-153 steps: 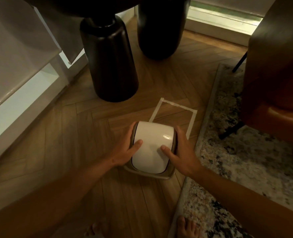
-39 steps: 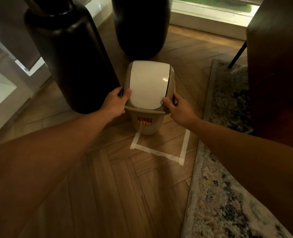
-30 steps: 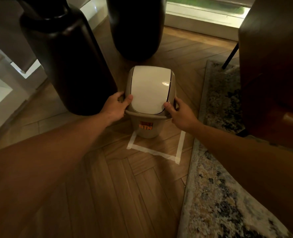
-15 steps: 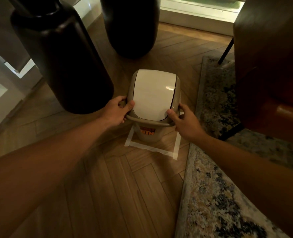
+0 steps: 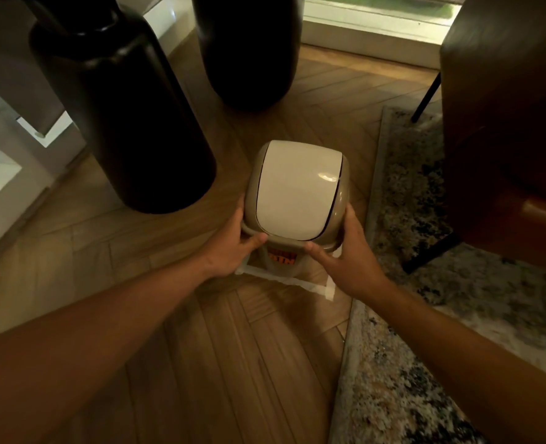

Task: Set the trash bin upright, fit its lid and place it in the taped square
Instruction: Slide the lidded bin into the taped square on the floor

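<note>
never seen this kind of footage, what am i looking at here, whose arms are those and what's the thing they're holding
There is no machine here. A camera worn on a person's head looks forward and down, so the two bare arms reaching in from the bottom belong to the wearer.

The left hand and right hand grip opposite sides of a small beige trash bin. It stands upright with its white swing lid fitted on top.

It sits on a wooden floor. White tape marks a square there, and the front strip and one corner show just in front of the bin's base; the rest is hidden, so I cannot tell whether the bin is fully inside.

Around it are two tall dark vases, a patterned rug on the right and a brown chair.
</note>
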`<action>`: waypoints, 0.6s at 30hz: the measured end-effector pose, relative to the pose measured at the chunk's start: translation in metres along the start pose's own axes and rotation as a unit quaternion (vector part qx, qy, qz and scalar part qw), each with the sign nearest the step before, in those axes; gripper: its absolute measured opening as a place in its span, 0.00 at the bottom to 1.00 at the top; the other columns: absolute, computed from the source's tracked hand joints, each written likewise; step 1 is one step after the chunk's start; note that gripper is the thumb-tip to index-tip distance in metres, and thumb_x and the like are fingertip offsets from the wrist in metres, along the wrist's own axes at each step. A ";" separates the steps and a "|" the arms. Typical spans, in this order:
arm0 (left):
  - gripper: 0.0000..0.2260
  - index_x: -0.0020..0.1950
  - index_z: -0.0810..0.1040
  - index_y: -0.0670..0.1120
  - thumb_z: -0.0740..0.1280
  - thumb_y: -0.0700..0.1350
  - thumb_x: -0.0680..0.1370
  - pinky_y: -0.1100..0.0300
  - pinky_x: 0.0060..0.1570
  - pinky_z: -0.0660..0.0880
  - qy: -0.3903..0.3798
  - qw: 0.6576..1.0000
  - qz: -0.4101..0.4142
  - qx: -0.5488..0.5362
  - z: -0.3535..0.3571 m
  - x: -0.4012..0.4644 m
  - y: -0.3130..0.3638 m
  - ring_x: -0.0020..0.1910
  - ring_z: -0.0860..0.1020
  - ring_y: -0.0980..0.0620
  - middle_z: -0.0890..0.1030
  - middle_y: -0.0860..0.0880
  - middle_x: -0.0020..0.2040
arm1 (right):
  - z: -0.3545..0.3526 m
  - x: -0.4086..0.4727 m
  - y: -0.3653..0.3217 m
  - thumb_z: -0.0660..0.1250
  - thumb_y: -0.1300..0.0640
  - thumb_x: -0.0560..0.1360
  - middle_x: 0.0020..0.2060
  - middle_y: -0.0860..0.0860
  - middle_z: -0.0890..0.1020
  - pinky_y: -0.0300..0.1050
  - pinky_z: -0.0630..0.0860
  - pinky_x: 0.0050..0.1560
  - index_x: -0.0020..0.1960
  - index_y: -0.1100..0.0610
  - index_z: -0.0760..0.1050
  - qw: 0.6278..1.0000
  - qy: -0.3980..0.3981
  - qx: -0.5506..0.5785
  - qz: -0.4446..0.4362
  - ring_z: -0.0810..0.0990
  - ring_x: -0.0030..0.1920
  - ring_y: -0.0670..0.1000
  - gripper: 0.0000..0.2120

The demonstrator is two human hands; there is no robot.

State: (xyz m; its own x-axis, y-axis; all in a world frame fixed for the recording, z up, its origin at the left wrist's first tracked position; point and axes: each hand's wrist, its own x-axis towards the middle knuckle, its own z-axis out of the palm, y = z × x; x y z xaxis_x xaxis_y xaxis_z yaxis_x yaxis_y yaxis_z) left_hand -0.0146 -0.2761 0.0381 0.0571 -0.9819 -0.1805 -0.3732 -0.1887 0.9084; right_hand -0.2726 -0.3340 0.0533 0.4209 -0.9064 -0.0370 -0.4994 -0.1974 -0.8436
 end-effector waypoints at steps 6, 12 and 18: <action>0.42 0.84 0.44 0.54 0.69 0.44 0.81 0.73 0.67 0.65 -0.008 1.000 -0.003 -0.022 0.007 0.017 0.006 0.77 0.63 0.57 0.63 0.53 0.81 | 0.001 0.007 0.005 0.74 0.55 0.79 0.79 0.45 0.64 0.36 0.68 0.73 0.86 0.54 0.41 0.998 -0.009 0.066 0.002 0.67 0.73 0.31 0.50; 0.42 0.84 0.43 0.57 0.70 0.45 0.81 0.76 0.59 0.67 -0.008 1.000 -0.014 -0.007 0.007 0.039 0.014 0.73 0.65 0.60 0.65 0.59 0.75 | -0.006 0.024 0.018 0.72 0.54 0.80 0.72 0.42 0.71 0.17 0.67 0.55 0.86 0.54 0.40 0.998 -0.007 0.062 0.005 0.70 0.58 0.18 0.48; 0.43 0.84 0.45 0.57 0.71 0.45 0.80 0.51 0.76 0.65 -0.002 1.000 -0.019 0.022 0.005 0.049 0.020 0.76 0.65 0.55 0.65 0.51 0.80 | -0.016 0.037 0.019 0.73 0.54 0.80 0.72 0.41 0.71 0.20 0.70 0.57 0.85 0.49 0.40 0.997 -0.037 0.065 0.010 0.71 0.60 0.20 0.49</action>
State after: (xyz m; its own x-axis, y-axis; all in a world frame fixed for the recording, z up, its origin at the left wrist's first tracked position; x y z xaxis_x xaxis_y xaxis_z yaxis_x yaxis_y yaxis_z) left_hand -0.0243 -0.3279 0.0451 0.0685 -0.9739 -0.2164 -0.4115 -0.2252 0.8832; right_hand -0.2784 -0.3774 0.0439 0.4686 -0.8788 -0.0902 -0.4076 -0.1246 -0.9046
